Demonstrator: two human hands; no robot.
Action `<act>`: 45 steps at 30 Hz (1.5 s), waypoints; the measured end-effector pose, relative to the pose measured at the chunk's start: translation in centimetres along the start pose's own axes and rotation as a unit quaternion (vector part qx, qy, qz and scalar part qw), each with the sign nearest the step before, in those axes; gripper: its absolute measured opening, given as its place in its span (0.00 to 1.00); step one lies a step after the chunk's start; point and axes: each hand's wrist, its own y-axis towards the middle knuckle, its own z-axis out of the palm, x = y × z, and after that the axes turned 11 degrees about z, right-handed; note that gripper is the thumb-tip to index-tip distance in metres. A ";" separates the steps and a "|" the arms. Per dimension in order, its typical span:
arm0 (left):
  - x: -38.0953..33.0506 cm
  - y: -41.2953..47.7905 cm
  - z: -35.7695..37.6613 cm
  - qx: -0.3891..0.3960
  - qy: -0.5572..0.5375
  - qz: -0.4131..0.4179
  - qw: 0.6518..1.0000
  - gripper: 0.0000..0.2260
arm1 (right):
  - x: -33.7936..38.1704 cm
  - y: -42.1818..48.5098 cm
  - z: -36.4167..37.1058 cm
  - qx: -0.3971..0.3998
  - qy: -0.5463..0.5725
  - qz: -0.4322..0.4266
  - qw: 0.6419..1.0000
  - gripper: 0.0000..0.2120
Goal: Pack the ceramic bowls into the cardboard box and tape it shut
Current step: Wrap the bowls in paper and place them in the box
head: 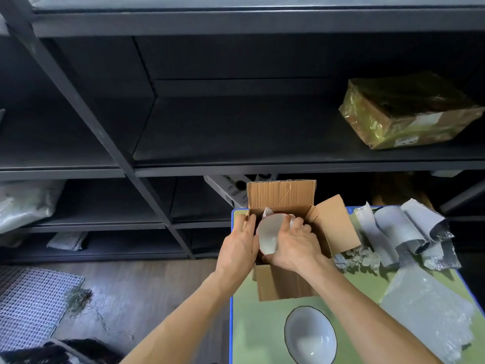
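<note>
Now both hands [265, 248] around bowl [269, 236]

Single head-worn wide-angle view, no second camera. Looks forward and steeply down from above small green-topped table with blue edge [265, 319], lower right of frame. Both forearms enter from bottom edge, hands close to lens. Dark grey metal shelving [236, 168] fills upper half, straight ahead, lines bowed by lens. Wood-look floor [147, 285] lower left.
</note>
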 end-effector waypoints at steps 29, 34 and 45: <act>-5.6 -6.8 0.7 -0.081 0.034 0.101 0.991 0.06 | -10.1 -5.4 1.8 -0.105 0.245 -0.170 0.949 0.17; -9.4 -9.0 3.7 -0.035 0.003 0.145 0.989 0.05 | -14.9 -7.8 3.1 -0.108 0.274 -0.182 0.938 0.08; -17.0 -7.2 11.4 0.092 -0.014 0.211 0.973 0.12 | -26.8 -10.2 11.1 -0.003 0.293 -0.009 0.956 0.09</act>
